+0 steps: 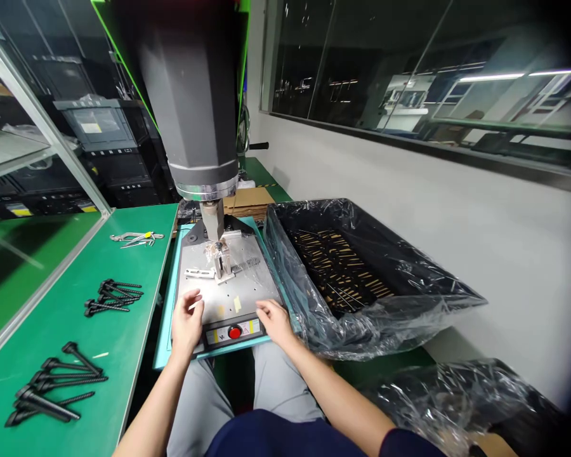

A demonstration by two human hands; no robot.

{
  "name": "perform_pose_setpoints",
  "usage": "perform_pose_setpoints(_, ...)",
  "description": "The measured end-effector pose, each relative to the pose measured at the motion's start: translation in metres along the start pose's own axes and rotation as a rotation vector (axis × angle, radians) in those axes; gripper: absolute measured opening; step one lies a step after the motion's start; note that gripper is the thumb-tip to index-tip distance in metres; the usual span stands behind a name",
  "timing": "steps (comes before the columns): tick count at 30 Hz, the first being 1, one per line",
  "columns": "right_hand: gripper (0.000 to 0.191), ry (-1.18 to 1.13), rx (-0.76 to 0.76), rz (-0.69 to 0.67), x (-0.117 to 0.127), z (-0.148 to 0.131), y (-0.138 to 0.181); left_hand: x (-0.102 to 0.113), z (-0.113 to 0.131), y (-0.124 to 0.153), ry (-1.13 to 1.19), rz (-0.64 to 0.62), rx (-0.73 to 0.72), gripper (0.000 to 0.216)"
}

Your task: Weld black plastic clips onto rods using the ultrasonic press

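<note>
My left hand [186, 322] rests on the front left of the machine's grey base plate [228, 289], fingers loosely spread and holding nothing. My right hand [275, 320] lies on the plate's front right edge, fingers curled down over it, nothing visible in them. Between the hands is a red button [235, 332] on the front panel. Farther back, a small metal fixture [220, 259] stands under the machine's horn [212, 219], apart from both hands.
A large grey press head [195, 95] towers over the plate. A black bin lined with plastic [361, 279] holds several thin black and tan parts at right. On the green bench are black screw-like pieces [111, 297], more of them [52, 390], and metal tools [136, 238].
</note>
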State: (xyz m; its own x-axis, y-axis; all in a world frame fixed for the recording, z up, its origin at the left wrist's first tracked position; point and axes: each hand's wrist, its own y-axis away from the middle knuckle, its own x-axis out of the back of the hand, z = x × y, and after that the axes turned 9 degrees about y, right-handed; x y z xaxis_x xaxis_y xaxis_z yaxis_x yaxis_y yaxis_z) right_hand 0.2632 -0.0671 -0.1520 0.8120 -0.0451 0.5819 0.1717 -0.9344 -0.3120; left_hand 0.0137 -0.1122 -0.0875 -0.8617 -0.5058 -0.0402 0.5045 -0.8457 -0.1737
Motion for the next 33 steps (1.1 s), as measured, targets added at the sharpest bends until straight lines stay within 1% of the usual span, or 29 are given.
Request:
perform_pose_setpoints(1,0.025,0.056,-0.004,0.076,0.006,0.01,0.01,0.013,-0.009,0.009,-0.113,0.07,-0.025,0.04)
perform_pose_setpoints(3,0.03,0.201,-0.026,0.227,0.014,0.033,0.028,0.037,-0.029,0.024,-0.359,0.179,-0.059,0.053)
perform_pose_setpoints(4,0.035,0.269,-0.046,0.277,0.015,0.044,0.035,0.048,-0.039,0.029,-0.466,0.201,-0.066,0.062)
perform_pose_setpoints(5,0.042,0.317,-0.073,0.299,0.014,0.055,0.041,0.057,-0.049,0.032,-0.543,0.194,-0.063,0.07)
perform_pose_setpoints(7,0.052,0.347,-0.134,0.266,0.008,0.074,0.049,0.071,-0.069,0.036,-0.596,0.133,-0.034,0.079)
perform_pose_setpoints(10,0.057,0.324,-0.202,0.176,-0.005,0.092,0.055,0.083,-0.091,0.035,-0.551,0.046,-0.01,0.079)
perform_pose_setpoints(13,0.058,0.328,-0.226,0.164,-0.011,0.099,0.055,0.093,-0.105,0.035,-0.514,0.01,-0.054,0.077)
perform_pose_setpoints(16,0.06,0.34,-0.247,0.161,-0.012,0.098,0.055,0.103,-0.115,0.036,-0.471,-0.041,-0.088,0.075)
perform_pose_setpoints(19,0.062,0.369,-0.276,0.163,-0.013,0.097,0.054,0.109,-0.122,0.036,-0.44,-0.075,-0.11,0.072)
perform_pose_setpoints(22,0.064,0.386,-0.303,0.178,-0.016,0.096,0.054,0.11,-0.123,0.037,-0.437,-0.066,-0.126,0.072)
perform_pose_setpoints(25,0.066,0.361,-0.295,0.168,-0.016,0.097,0.056,0.107,-0.119,0.039,-0.443,-0.062,-0.098,0.075)
perform_pose_setpoints(29,0.066,0.302,-0.276,0.125,-0.011,0.1,0.058,0.105,-0.116,0.042,-0.428,-0.066,-0.04,0.081)
perform_pose_setpoints(33,0.065,0.26,-0.254,0.105,-0.007,0.103,0.06,0.101,-0.116,0.044,-0.416,-0.048,-0.028,0.08)
